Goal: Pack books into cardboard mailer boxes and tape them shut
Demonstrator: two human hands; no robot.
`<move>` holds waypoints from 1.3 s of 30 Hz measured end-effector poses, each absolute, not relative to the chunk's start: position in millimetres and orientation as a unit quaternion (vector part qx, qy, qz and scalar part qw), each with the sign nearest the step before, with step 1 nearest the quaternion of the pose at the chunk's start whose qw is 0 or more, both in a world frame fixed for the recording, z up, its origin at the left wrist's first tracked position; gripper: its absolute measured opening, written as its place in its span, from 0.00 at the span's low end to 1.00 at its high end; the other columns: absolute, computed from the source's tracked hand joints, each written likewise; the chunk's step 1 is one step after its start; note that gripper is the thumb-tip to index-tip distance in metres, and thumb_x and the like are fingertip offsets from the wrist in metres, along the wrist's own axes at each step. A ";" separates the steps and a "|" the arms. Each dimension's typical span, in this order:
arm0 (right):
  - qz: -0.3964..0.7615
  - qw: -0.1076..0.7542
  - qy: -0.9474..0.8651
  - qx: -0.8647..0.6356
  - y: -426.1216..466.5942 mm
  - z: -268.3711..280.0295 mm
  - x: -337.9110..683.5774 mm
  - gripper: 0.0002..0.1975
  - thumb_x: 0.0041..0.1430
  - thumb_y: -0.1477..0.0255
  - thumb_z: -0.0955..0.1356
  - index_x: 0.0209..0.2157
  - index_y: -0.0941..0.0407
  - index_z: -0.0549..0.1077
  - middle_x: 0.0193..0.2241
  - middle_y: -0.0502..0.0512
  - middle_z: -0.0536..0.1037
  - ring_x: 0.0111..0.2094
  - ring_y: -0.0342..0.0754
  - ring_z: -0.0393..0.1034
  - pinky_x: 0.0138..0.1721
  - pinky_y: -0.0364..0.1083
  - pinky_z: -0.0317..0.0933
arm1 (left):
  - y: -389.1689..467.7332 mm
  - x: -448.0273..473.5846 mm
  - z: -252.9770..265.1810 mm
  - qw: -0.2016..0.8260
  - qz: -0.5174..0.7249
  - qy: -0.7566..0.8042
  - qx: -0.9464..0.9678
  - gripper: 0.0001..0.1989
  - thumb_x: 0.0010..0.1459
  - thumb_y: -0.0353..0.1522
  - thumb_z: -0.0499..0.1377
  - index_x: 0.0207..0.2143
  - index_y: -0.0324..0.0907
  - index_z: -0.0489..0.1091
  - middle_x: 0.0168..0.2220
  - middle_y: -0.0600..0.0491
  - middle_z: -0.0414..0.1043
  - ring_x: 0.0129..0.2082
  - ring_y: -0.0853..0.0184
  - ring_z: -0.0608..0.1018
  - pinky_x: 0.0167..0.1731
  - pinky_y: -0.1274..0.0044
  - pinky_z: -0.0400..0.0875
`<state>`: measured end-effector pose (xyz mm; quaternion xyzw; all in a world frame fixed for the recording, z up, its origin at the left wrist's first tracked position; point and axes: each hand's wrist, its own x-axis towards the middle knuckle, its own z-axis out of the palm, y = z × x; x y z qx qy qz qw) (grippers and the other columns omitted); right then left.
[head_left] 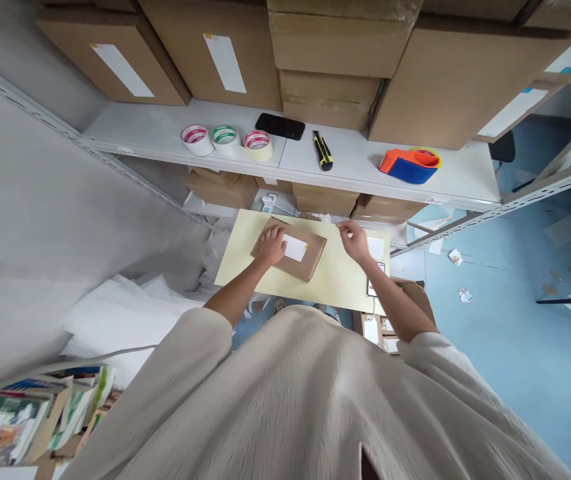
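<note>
Carton (311, 259) lies askew on the left half of the tabletop (348, 285), left hand (271, 245) on top, fingers loosely spread; a lopsided press could skid it toward the near edge. Right hand (353, 241) by the far edge, fingertips pressed together, cannot tell on what. Tabletop pale yellow, below a box-laden shelf (350, 152); blue floor (495, 230), paper scraps (456, 257).

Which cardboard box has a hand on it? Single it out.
The brown box lying on the pale yellow table: the left hand rests on its top, while no hand touches the boxes on the shelf.
</note>
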<state>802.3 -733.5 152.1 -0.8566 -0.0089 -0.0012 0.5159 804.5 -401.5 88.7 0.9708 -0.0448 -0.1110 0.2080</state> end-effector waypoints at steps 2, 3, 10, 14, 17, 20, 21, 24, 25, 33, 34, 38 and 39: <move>0.069 0.545 0.085 -0.831 -703.3 125.1 788.8 0.22 0.68 0.51 0.70 0.54 0.50 0.80 0.59 0.67 0.83 0.58 0.64 0.78 0.66 0.64 0.72 | -396.9 809.6 91.8 0.214 -0.111 -0.052 0.969 0.32 0.72 0.33 0.58 0.76 0.45 0.69 0.81 0.38 0.65 0.81 0.41 0.65 0.80 0.50 0.59; 0.104 0.550 0.133 -0.818 -691.8 114.5 784.9 0.26 0.65 0.49 0.71 0.57 0.49 0.80 0.61 0.67 0.82 0.58 0.64 0.79 0.65 0.63 0.73 | -394.0 813.3 93.2 0.219 -0.105 -0.049 0.969 0.32 0.72 0.32 0.58 0.76 0.45 0.69 0.80 0.37 0.65 0.80 0.41 0.66 0.80 0.50 0.61; 0.176 0.561 0.219 -0.778 -660.9 94.3 782.2 0.41 0.58 0.42 0.76 0.67 0.46 0.75 0.58 0.65 0.82 0.60 0.65 0.78 0.63 0.63 0.74 | -368.5 854.0 89.1 0.298 -0.099 0.048 0.948 0.38 0.67 0.29 0.61 0.79 0.44 0.66 0.81 0.34 0.64 0.80 0.40 0.69 0.77 0.49 0.68; 0.162 0.561 0.240 -0.776 -652.1 100.3 776.2 0.42 0.53 0.41 0.78 0.64 0.47 0.77 0.54 0.62 0.84 0.55 0.62 0.79 0.60 0.62 0.76 | -357.5 865.2 80.2 0.339 -0.157 0.048 0.926 0.41 0.67 0.32 0.64 0.81 0.43 0.63 0.77 0.35 0.72 0.77 0.43 0.74 0.75 0.56 0.71; 0.149 0.555 0.252 -0.779 -644.0 107.7 771.2 0.43 0.52 0.41 0.78 0.64 0.48 0.77 0.54 0.63 0.83 0.54 0.62 0.79 0.60 0.62 0.76 | -351.4 864.7 78.9 0.358 -0.149 0.052 0.920 0.41 0.69 0.35 0.65 0.81 0.44 0.62 0.75 0.35 0.75 0.75 0.44 0.76 0.73 0.57 0.72; 0.118 0.547 0.256 -0.788 -635.7 118.0 771.1 0.44 0.54 0.41 0.78 0.67 0.49 0.75 0.57 0.66 0.82 0.55 0.64 0.79 0.60 0.62 0.77 | -346.3 864.3 85.5 0.381 -0.108 0.053 0.917 0.37 0.73 0.40 0.64 0.80 0.44 0.63 0.73 0.35 0.76 0.73 0.43 0.78 0.72 0.56 0.73; 0.101 0.544 0.253 -0.794 -633.0 121.6 772.3 0.45 0.54 0.41 0.77 0.68 0.49 0.75 0.59 0.67 0.81 0.56 0.65 0.78 0.61 0.62 0.76 | -344.8 864.9 89.1 0.386 -0.094 0.055 0.916 0.36 0.74 0.41 0.63 0.80 0.44 0.64 0.73 0.35 0.76 0.73 0.43 0.78 0.72 0.56 0.72; 0.040 0.531 0.227 -0.815 -626.1 130.1 778.0 0.47 0.56 0.38 0.74 0.70 0.48 0.73 0.61 0.67 0.79 0.60 0.66 0.76 0.63 0.63 0.75 | -340.1 867.3 100.9 0.390 -0.064 0.071 0.916 0.33 0.78 0.44 0.60 0.79 0.44 0.65 0.73 0.36 0.74 0.73 0.45 0.77 0.73 0.58 0.71; 0.022 0.524 0.218 -0.823 -624.4 131.4 779.8 0.47 0.58 0.37 0.73 0.71 0.48 0.72 0.61 0.67 0.78 0.60 0.66 0.75 0.63 0.63 0.75 | -338.3 867.5 103.8 0.391 -0.060 0.076 0.915 0.32 0.79 0.45 0.58 0.78 0.44 0.65 0.73 0.36 0.74 0.72 0.46 0.78 0.73 0.59 0.71; -0.001 0.450 0.233 -0.862 -613.5 104.7 773.4 0.44 0.63 0.43 0.69 0.72 0.54 0.69 0.54 0.67 0.78 0.59 0.66 0.75 0.67 0.64 0.71 | -320.3 838.0 90.3 0.378 -0.075 0.080 0.919 0.33 0.76 0.41 0.61 0.79 0.45 0.63 0.71 0.35 0.74 0.68 0.43 0.81 0.67 0.58 0.77; 0.013 0.442 0.237 -0.865 -612.3 99.7 770.1 0.44 0.64 0.45 0.69 0.73 0.55 0.67 0.53 0.67 0.79 0.61 0.67 0.74 0.68 0.65 0.70 | -318.0 831.6 87.7 0.366 -0.086 0.079 0.923 0.34 0.75 0.39 0.62 0.79 0.45 0.63 0.71 0.34 0.74 0.68 0.42 0.81 0.66 0.58 0.78; 0.032 0.412 0.211 -0.886 -608.9 89.2 759.4 0.46 0.65 0.51 0.70 0.78 0.55 0.62 0.60 0.73 0.77 0.69 0.73 0.69 0.71 0.70 0.67 | -313.1 813.9 86.2 0.309 -0.077 0.031 0.947 0.36 0.72 0.35 0.62 0.79 0.41 0.63 0.75 0.31 0.68 0.75 0.39 0.74 0.73 0.53 0.72; 0.024 0.396 0.195 -0.897 -607.8 89.2 758.0 0.46 0.65 0.53 0.70 0.79 0.54 0.61 0.65 0.75 0.75 0.71 0.75 0.67 0.72 0.72 0.65 | -313.5 812.6 87.3 0.300 -0.062 0.001 0.952 0.35 0.71 0.34 0.61 0.79 0.41 0.64 0.77 0.30 0.66 0.78 0.38 0.70 0.75 0.52 0.68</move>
